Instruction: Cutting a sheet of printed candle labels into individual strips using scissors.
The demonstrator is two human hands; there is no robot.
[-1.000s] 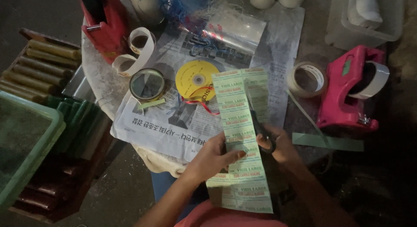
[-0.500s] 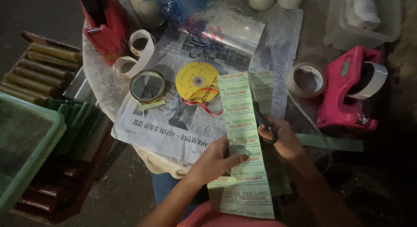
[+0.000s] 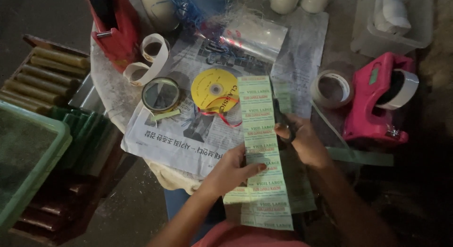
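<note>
My left hand (image 3: 231,174) pinches a long pale-green sheet of printed labels (image 3: 261,148) by its left edge, thumb on top. My right hand (image 3: 304,142) grips dark-handled scissors (image 3: 281,115), whose blades run lengthwise up the sheet, splitting off a narrow strip on the right. The sheet hangs over the table's near edge toward my lap. The scissor tips are hard to see in the dim light.
A newspaper (image 3: 188,133) covers the round table. On it lie a yellow ribbon spool (image 3: 214,89), a clear tape roll (image 3: 160,93), another tape roll (image 3: 332,88), a pink tape dispenser (image 3: 375,100), a red dispenser (image 3: 115,27) and a cut green strip (image 3: 361,156). Trays of rolled sticks (image 3: 42,77) stand left.
The scissors and my right hand have advanced up the sheet, lengthening the cut. The sheet has slid slightly toward me; my left hand holds nearly the same spot.
</note>
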